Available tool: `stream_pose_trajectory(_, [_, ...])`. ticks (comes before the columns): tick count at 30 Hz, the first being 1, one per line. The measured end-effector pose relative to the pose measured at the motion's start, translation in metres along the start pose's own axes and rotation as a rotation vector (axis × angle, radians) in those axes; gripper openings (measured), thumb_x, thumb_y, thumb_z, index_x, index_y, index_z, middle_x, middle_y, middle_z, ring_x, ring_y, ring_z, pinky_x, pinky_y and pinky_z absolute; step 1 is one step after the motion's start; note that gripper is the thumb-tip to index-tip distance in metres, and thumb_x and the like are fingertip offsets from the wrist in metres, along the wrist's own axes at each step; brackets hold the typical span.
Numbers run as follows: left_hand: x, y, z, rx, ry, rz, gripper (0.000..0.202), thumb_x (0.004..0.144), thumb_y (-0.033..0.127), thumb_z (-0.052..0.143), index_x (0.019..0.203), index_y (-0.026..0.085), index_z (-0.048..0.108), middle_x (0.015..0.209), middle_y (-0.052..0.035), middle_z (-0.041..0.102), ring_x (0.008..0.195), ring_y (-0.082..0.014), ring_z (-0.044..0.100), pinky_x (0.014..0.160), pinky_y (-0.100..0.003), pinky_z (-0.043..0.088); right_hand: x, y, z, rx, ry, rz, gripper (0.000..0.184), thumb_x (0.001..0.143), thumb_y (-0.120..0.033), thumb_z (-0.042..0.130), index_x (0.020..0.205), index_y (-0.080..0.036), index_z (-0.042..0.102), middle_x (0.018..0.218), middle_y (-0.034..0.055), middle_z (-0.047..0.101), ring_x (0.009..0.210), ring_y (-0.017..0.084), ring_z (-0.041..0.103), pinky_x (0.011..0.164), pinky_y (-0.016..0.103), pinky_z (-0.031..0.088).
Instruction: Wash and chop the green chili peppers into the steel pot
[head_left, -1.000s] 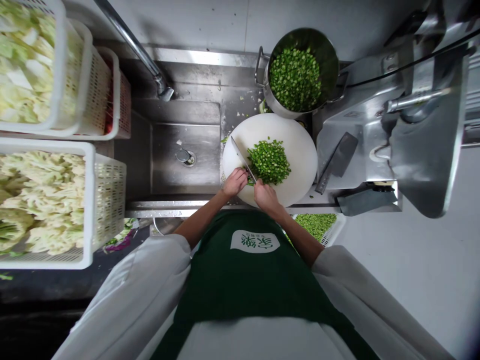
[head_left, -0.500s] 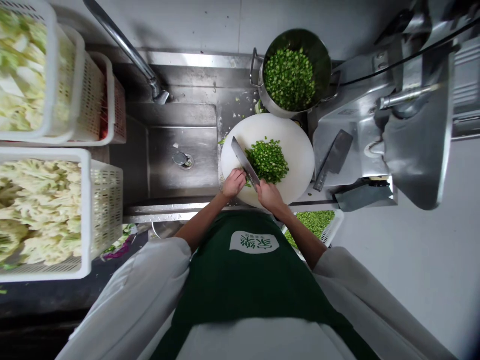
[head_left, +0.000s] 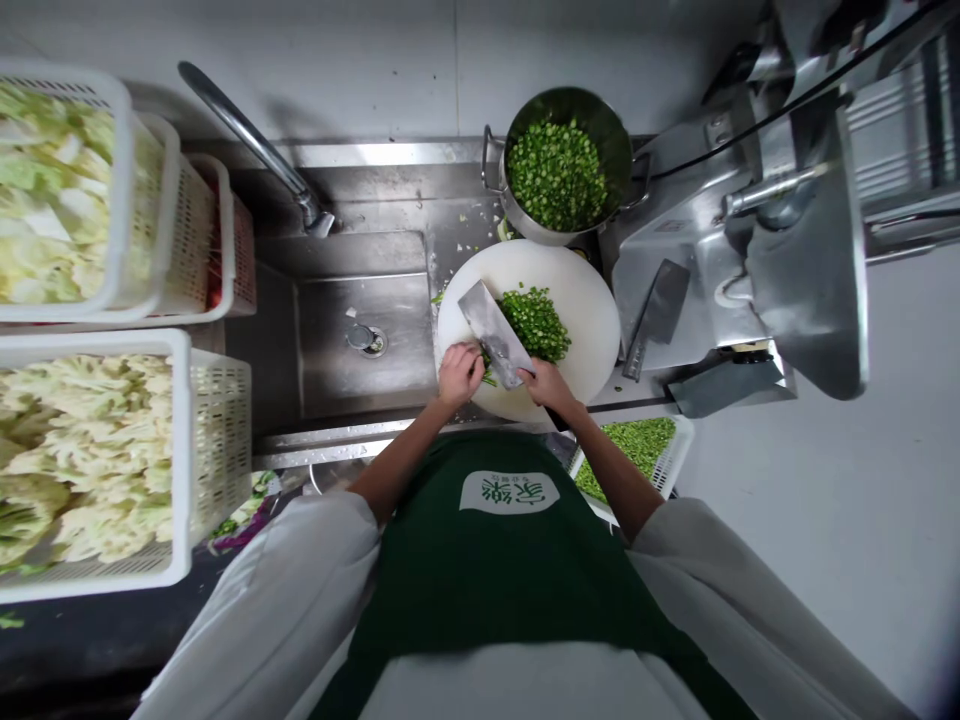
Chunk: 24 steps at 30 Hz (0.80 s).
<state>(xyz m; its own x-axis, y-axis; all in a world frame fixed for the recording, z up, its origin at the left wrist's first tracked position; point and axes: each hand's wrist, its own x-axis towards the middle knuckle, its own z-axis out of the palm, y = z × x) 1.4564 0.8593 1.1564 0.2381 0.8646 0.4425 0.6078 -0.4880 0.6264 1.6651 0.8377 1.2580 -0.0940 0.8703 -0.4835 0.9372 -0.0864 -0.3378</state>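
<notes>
My right hand is wrapped round the handle of a cleaver, whose broad blade is tilted so its flat side faces up. The blade lies over the left side of a round white cutting board. Against its right side is a heap of chopped green vegetable, cut into small pieces. My left hand is at the board's lower left edge with curled fingers. A few green pieces show by its fingertips, partly hidden by fingers and blade; what the fingers grip cannot be made out.
Behind the board stands a pot of chopped greens. A second cleaver lies right, beside a metal machine. Left are a sink, a faucet and baskets of cauliflower and cabbage. A basket of greens sits lower right.
The cleaver blade has turned from nearly edge-on to showing its broad flat side. My right hand has shifted slightly right and my left hand slightly left. The whole view has shifted a little.
</notes>
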Motion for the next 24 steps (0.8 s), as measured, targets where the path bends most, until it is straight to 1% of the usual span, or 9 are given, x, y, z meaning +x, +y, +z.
stream_pose_trajectory(2, [-0.001,0.007,-0.006,0.023,0.04,-0.058,0.037,0.099,0.04,0.054,0.127,0.017,0.06,0.127,-0.0173,0.06,0.123,-0.0292,0.055,0.105,-0.049,0.047,-0.002,0.018,-0.006,-0.01,0.029,0.04,0.034,0.104,-0.036,0.043,0.112,-0.011,0.064,0.1,0.0113,0.075,0.09,0.022,0.069,0.078,0.026,0.046])
stream_pose_trajectory(5, [-0.003,0.014,-0.005,0.097,-0.095,0.017,0.066,0.085,0.056,0.07,0.139,0.021,0.055,0.147,-0.0184,0.048,0.14,-0.0397,0.04,0.115,-0.06,0.033,-0.003,0.035,-0.007,-0.072,0.085,0.069,0.035,0.104,-0.037,0.044,0.112,-0.01,0.065,0.104,0.0147,0.074,0.096,0.024,0.068,0.081,0.028,0.045])
stream_pose_trajectory(7, [-0.001,0.015,0.002,0.145,-0.172,0.068,0.064,0.082,0.059,0.072,0.135,0.024,0.06,0.145,-0.0163,0.05,0.139,-0.0427,0.039,0.116,-0.066,0.026,-0.002,0.039,-0.003,-0.107,0.105,0.066,0.035,0.104,-0.037,0.044,0.113,-0.009,0.064,0.108,0.0166,0.073,0.101,0.026,0.067,0.082,0.028,0.044])
stream_pose_trajectory(9, [0.004,0.012,0.01,0.152,-0.167,0.048,0.045,0.089,0.053,0.067,0.124,0.024,0.067,0.135,-0.0158,0.057,0.13,-0.0402,0.046,0.112,-0.066,0.029,0.0,0.04,0.001,-0.122,0.107,0.06,0.035,0.104,-0.037,0.043,0.113,-0.01,0.064,0.109,0.017,0.073,0.103,0.027,0.066,0.083,0.028,0.044])
stream_pose_trajectory(12, [0.013,0.008,0.02,0.135,-0.044,-0.071,0.027,0.098,0.042,0.055,0.105,0.021,0.07,0.117,-0.0168,0.063,0.113,-0.0355,0.053,0.101,-0.061,0.038,0.001,0.039,0.003,-0.112,0.107,0.053,0.035,0.104,-0.037,0.043,0.114,-0.011,0.064,0.109,0.0167,0.073,0.104,0.027,0.066,0.083,0.029,0.044])
stream_pose_trajectory(16, [0.011,0.006,0.024,0.154,0.258,-0.348,0.021,0.098,0.039,0.055,0.094,0.02,0.065,0.11,-0.0161,0.06,0.108,-0.0331,0.053,0.098,-0.055,0.04,-0.003,0.038,0.0,-0.079,0.104,0.043,0.034,0.104,-0.037,0.044,0.115,-0.011,0.063,0.11,0.0167,0.073,0.106,0.028,0.067,0.083,0.029,0.045])
stream_pose_trajectory(20, [0.0,-0.002,0.021,0.047,0.545,-0.639,0.019,0.099,0.038,0.052,0.089,0.021,0.055,0.092,-0.0077,0.057,0.091,-0.0232,0.055,0.09,-0.041,0.045,-0.006,0.036,-0.006,-0.057,0.085,0.046,0.033,0.104,-0.036,0.043,0.115,-0.012,0.063,0.11,0.0163,0.072,0.106,0.028,0.067,0.083,0.029,0.045])
stream_pose_trajectory(22, [0.0,-0.005,0.019,-0.026,0.595,-0.732,0.02,0.097,0.036,0.054,0.083,0.022,0.051,0.078,-0.0009,0.053,0.079,-0.0182,0.053,0.08,-0.033,0.046,-0.005,0.035,-0.008,-0.057,0.078,0.048,0.032,0.104,-0.035,0.043,0.116,-0.012,0.063,0.11,0.0164,0.072,0.105,0.028,0.067,0.082,0.029,0.045])
stream_pose_trajectory(24, [0.003,-0.003,0.015,-0.179,0.564,-0.848,0.022,0.097,0.032,0.056,0.079,0.022,0.048,0.069,0.0033,0.048,0.071,-0.0146,0.05,0.071,-0.028,0.044,-0.004,0.033,-0.01,-0.065,0.07,0.041,0.032,0.104,-0.034,0.043,0.115,-0.012,0.064,0.108,0.017,0.072,0.103,0.027,0.067,0.08,0.029,0.045])
